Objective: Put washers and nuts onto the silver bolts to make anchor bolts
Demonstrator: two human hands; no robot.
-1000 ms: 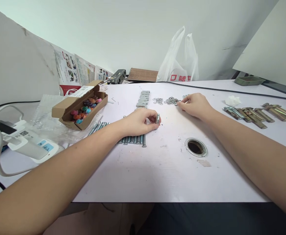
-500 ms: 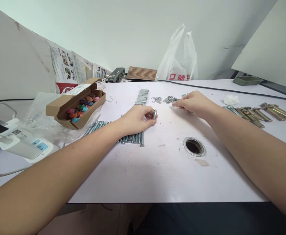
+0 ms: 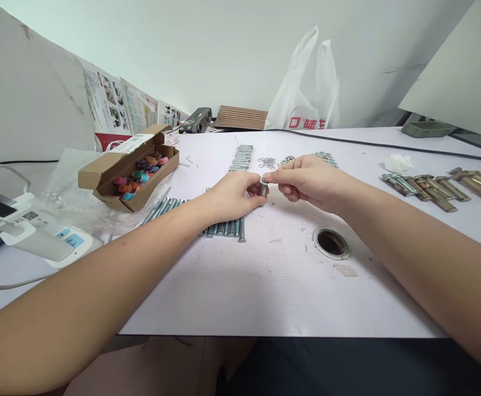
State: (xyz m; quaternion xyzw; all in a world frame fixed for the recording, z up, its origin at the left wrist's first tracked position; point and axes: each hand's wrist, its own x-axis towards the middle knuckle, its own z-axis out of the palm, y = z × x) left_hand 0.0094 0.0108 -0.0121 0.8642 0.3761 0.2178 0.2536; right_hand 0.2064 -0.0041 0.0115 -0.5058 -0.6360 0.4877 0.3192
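My left hand (image 3: 238,193) pinches a short silver metal sleeve (image 3: 264,190), held upright just above the table. The fingers of my right hand (image 3: 306,179) are closed on a small ring, apparently a washer (image 3: 264,180), at the sleeve's top end. Behind the hands lie a row of similar metal sleeves (image 3: 241,158), a heap of thin rings (image 3: 266,163), a partly hidden pile of washers (image 3: 286,160) and a heap of small nuts (image 3: 326,158). Long silver bolts (image 3: 232,227) lie side by side beneath my left forearm, which hides some of them.
At left stand an open cardboard box (image 3: 135,184) of colourful caps, bubble wrap (image 3: 69,190) and a power strip (image 3: 54,239). Brass-coloured and silver bolts (image 3: 433,191) lie at right. A round hole (image 3: 331,243) pierces the table. A plastic bag (image 3: 302,93) stands behind a black cable (image 3: 359,144).
My right hand has moved left from the washer pile to the top of the sleeve, bringing a small ring. My left hand still holds the sleeve in about the same place. The view has shifted slightly.
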